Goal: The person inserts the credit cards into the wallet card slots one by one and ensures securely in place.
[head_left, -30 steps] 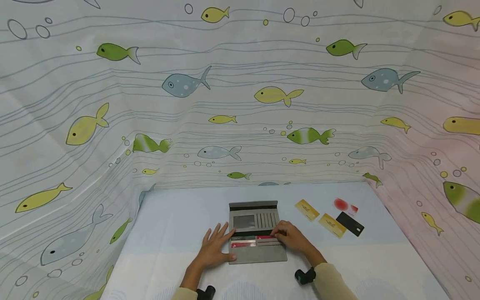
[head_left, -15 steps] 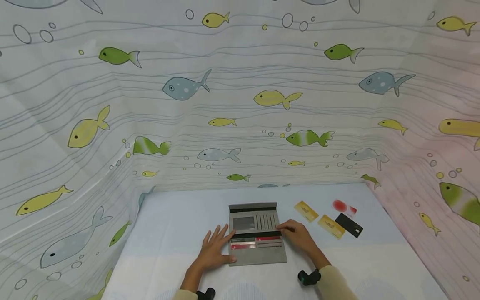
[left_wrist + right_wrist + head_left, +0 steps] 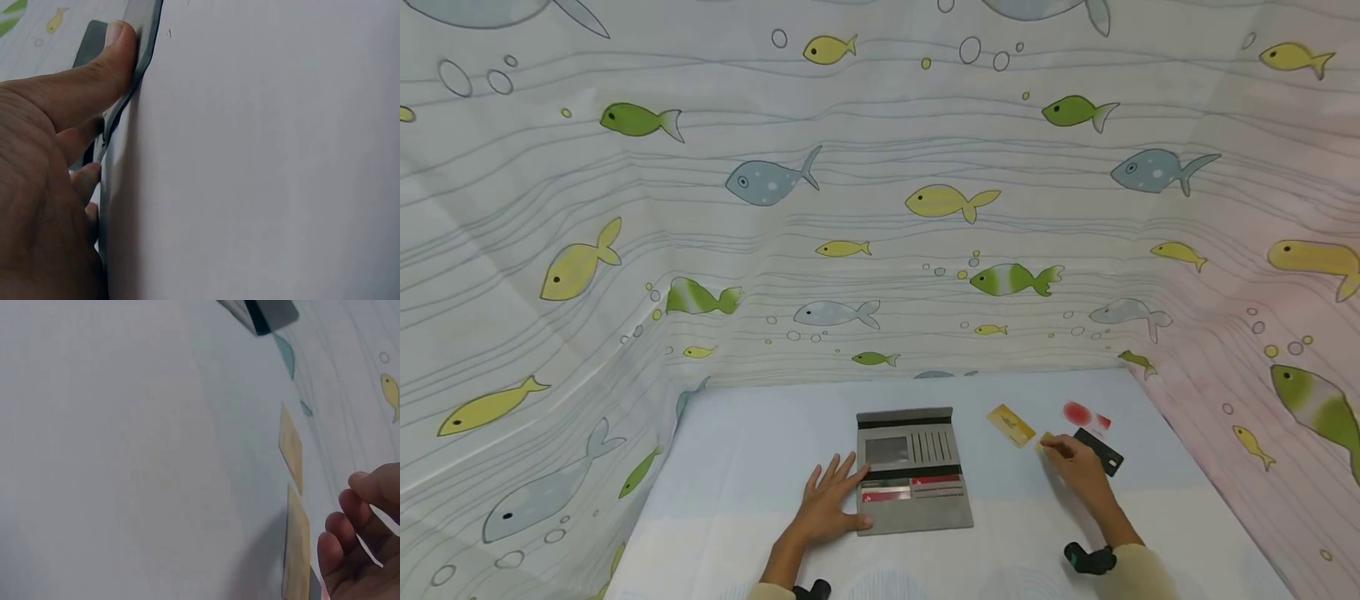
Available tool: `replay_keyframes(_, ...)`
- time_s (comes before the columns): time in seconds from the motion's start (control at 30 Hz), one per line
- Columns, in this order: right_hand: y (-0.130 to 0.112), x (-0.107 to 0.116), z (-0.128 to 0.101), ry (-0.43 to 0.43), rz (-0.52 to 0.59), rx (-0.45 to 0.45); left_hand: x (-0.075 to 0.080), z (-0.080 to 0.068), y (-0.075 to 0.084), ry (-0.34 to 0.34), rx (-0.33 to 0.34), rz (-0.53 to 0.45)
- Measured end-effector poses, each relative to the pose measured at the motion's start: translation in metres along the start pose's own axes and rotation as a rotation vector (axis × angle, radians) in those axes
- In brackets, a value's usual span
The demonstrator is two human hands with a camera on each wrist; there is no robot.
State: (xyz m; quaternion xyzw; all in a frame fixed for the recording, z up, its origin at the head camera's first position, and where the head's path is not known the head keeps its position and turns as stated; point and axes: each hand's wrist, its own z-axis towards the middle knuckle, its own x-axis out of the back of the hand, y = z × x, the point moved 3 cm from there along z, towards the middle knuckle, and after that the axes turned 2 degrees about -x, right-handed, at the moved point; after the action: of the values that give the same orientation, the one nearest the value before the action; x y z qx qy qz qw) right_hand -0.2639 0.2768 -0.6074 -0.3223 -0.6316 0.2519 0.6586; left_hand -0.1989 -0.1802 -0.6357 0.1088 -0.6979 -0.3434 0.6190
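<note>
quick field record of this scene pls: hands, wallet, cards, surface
left hand: rests flat on the left edge of the wallet, fingers straight
right hand: over the nearer yellow card, fingers reaching it; contact cannot be told
wallet: grey, lying open flat, red cards in its lower slots
further yellow card: loose, right of the wallet
black card: loose, beside the right hand
red and white card: loose, behind the black card
table: pale blue cover, fish-print curtain behind

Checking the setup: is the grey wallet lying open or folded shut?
Open: the grey wallet lies spread flat, card slots and window showing, left hand resting on its edge.
</note>
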Motion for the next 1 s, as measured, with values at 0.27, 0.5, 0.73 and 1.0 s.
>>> replay_keyframes(0.27, 0.042, 0.058, 0.006, 0.121, -0.145, -0.083, -0.002, -0.003, 0.001, -0.004, 0.002, -0.009)
replay_keyframes(0.5, 0.077, 0.078, 0.014, -0.035, -0.239, -0.277, -0.003, -0.002, 0.000, -0.001, -0.006, 0.005)
replay_keyframes(0.73, 0.082, 0.075, 0.018, -0.060, -0.303, -0.222, 0.000, -0.003, 0.002, 0.007, -0.009, 0.001)
replay_keyframes(1.0, 0.088, 0.076, 0.021, -0.054, -0.272, -0.264, 0.001, -0.002, 0.003, 0.000, 0.001, 0.013)
